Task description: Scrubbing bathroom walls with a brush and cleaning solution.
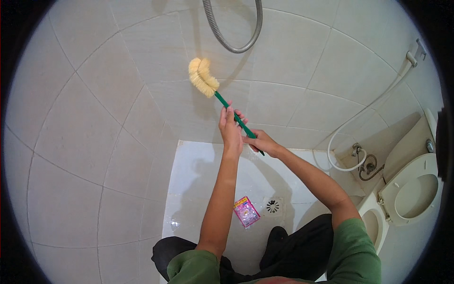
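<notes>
A toilet brush [204, 78] with pale yellow bristles in a curved head and a green plastic handle slants across the middle, its head up and to the left, in front of the tiled wall. My left hand [231, 124] is around the middle of the handle, thumb along it, fingers partly behind. Lower down, near the handle's end, my right hand [261, 142] grips it. The green tip sticks out below my right hand. Whether the bristles touch the wall, I cannot tell.
On the wet floor lies a pink printed packet [247, 212], beside a floor drain [272, 206]. A metal shower hose [236, 49] hangs at the top. At the right are a toilet with a raised seat [393, 213], a white bidet hose [330, 156] and a valve [356, 149].
</notes>
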### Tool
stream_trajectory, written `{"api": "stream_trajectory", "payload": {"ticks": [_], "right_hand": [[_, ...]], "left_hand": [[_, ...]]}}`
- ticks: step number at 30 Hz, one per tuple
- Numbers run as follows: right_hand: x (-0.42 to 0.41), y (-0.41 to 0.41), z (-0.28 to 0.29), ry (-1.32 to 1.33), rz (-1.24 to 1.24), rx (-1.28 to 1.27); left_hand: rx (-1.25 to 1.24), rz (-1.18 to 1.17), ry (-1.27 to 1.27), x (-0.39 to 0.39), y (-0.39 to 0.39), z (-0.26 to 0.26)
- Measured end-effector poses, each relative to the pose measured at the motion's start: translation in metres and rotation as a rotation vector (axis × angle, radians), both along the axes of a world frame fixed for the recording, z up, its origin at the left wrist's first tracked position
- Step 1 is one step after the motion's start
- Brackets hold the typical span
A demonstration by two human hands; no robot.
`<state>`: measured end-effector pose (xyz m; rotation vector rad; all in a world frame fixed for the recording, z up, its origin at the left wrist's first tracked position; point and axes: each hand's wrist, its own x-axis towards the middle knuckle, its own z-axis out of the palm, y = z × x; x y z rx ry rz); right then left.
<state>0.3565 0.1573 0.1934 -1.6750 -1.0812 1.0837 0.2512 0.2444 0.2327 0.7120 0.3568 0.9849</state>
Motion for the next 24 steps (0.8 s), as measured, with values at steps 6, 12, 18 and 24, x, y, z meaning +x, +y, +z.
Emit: {"api": "stream_trajectory", "payload": {"ticks": [6,12,18,24], "right_hand": [[-0.026,0.010,0.010,0.106,-0.266,0.312],[-0.001,0.033,-0.001,-0.492,-0.355,0.486],[-0.006,0.027,0.007,-0.036,-0.316,0.231],[-0.022,-0.004,-0.080,0.249,-0.272,-0.094]], "left_hand": [[0.159,0.196,0.114,0.003,0.014,0.027],[0.337,0.288,0.207,0.031,0.022,0.032],[0.509,0.336,0.364,0.034,0.018,0.038],[0.404,0.364,0.579,0.035,-0.004,-0.055]]}}
